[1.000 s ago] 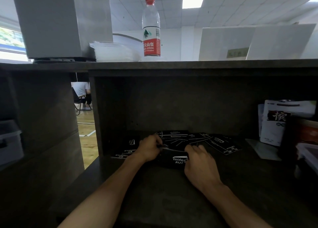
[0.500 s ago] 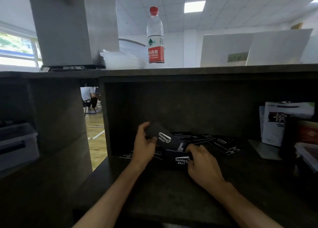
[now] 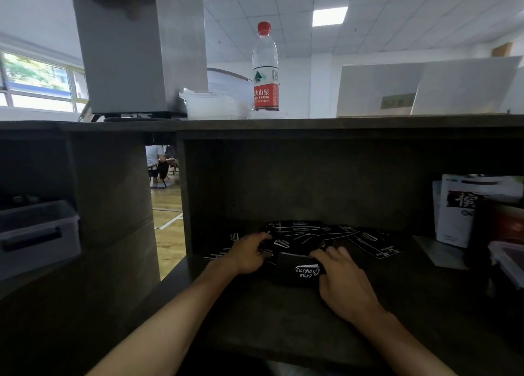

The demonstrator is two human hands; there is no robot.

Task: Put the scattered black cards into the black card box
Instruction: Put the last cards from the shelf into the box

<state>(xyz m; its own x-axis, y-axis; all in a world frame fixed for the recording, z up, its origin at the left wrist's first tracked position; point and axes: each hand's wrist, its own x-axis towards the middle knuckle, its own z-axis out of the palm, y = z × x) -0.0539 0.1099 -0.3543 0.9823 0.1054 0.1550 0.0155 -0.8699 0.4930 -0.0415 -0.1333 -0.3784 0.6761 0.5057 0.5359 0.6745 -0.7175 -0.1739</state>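
On a dark shelf, the right hand (image 3: 341,279) grips the black card box (image 3: 297,270) to steady it, while the left hand (image 3: 249,252) presses curled fingers onto scattered black cards (image 3: 297,232) behind it.

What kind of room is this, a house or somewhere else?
Probably an office or work hall, not a house: a white grid ceiling with a panel light, a dark wooden counter shelf, and a clear plastic water bottle with a red cap on top.

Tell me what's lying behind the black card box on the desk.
Behind the black card box, black cards with white print lie fanned and overlapping. The left hand covers some; those beneath the pile can't be seen.
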